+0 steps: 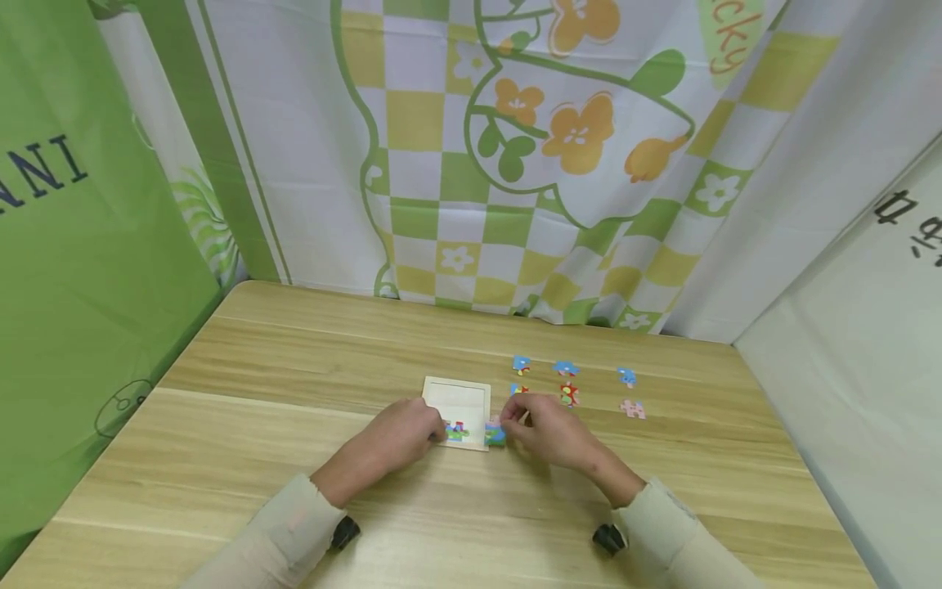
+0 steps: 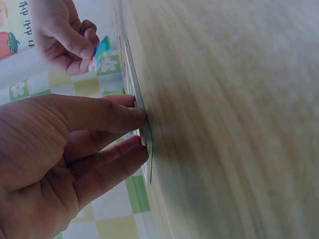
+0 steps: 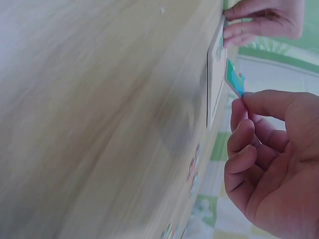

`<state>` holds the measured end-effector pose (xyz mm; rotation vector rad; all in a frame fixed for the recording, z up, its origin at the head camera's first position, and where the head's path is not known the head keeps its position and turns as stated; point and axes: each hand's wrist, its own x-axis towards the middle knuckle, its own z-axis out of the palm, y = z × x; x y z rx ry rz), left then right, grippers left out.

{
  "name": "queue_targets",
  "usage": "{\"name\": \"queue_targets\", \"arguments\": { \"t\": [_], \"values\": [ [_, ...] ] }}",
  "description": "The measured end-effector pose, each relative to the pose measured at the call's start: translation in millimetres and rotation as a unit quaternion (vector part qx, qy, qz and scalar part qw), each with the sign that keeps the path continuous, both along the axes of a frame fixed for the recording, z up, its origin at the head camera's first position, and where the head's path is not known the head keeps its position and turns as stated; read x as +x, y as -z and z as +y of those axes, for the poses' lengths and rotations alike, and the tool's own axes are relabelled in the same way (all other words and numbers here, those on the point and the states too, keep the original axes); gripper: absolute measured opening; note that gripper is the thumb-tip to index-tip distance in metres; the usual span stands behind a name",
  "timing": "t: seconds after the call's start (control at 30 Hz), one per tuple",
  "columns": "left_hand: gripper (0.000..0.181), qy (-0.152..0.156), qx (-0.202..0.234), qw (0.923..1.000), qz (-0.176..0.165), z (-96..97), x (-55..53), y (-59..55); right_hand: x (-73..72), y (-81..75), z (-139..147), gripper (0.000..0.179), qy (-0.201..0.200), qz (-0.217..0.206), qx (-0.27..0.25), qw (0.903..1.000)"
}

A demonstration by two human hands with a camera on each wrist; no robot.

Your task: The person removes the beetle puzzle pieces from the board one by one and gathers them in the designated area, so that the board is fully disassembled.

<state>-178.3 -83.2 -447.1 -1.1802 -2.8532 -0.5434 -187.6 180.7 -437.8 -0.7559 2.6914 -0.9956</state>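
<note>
My right hand point(image 1: 553, 429) pinches a blue and green jigsaw puzzle piece point(image 3: 233, 79) between thumb and forefinger. The piece tilts over the right rim of a pale wooden puzzle tray point(image 1: 459, 405). At the tray's lower left, my left hand point(image 1: 403, 429) grips its edge, with the thumb point(image 2: 130, 118) on one side and fingers on the other. Beside those fingertips, a colourful fitted section point(image 1: 456, 430) lies in the tray's lower left corner, partly hidden by the hand.
Loose puzzle pieces lie right of the tray, among them a blue one point(image 1: 566, 369), a red and yellow one point(image 1: 569, 394) and a pink one point(image 1: 633, 408). A checked curtain point(image 1: 471, 180) hangs behind the wooden table point(image 1: 316, 343).
</note>
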Motion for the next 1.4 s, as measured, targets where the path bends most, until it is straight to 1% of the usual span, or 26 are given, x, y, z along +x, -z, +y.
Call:
{"name": "queue_targets", "arguments": {
  "t": [0.07, 0.17, 0.47, 0.57, 0.7, 0.87, 1.13, 1.4],
  "values": [
    [0.041, 0.001, -0.001, 1.0000, 0.003, 0.1, 0.0, -0.2, 0.8, -0.5, 9.2, 0.008, -0.003, -0.018, -0.012, 0.9998],
    [0.039, 0.000, -0.002, 1.0000, 0.001, 0.1, -0.4, -0.2, 3.6, -2.3, 23.1, 0.008, 0.000, -0.030, -0.021, 0.9993],
    [0.046, 0.000, -0.002, 1.0000, 0.002, -0.3, -1.3, 2.0, 10.9, -4.7, 68.4, 0.006, 0.025, -0.021, 0.001, 0.9995],
    [0.047, 0.000, 0.001, 1.0000, 0.001, -0.6, -1.0, 2.0, 11.5, -6.0, 83.7, 0.006, 0.024, -0.011, 0.003, 0.9996],
    [0.040, -0.004, 0.003, 1.0000, -0.002, -0.7, -0.4, 0.4, 12.1, -9.4, 102.5, 0.006, 0.033, -0.011, -0.002, 0.9994],
    [0.031, -0.007, 0.003, 0.9999, -0.008, -1.0, 0.2, -1.3, 12.2, -10.0, 124.1, 0.006, 0.066, -0.024, 0.007, 0.9975],
    [0.034, -0.007, 0.008, 0.9999, -0.013, -0.8, 0.8, -0.8, 11.4, -8.5, 149.4, 0.005, 0.084, -0.037, 0.027, 0.9954],
    [0.035, -0.010, 0.010, 0.9998, -0.017, -0.7, -0.3, 0.1, 6.7, -5.1, 169.6, 0.006, 0.076, -0.063, 0.030, 0.9947]
  ]
}}
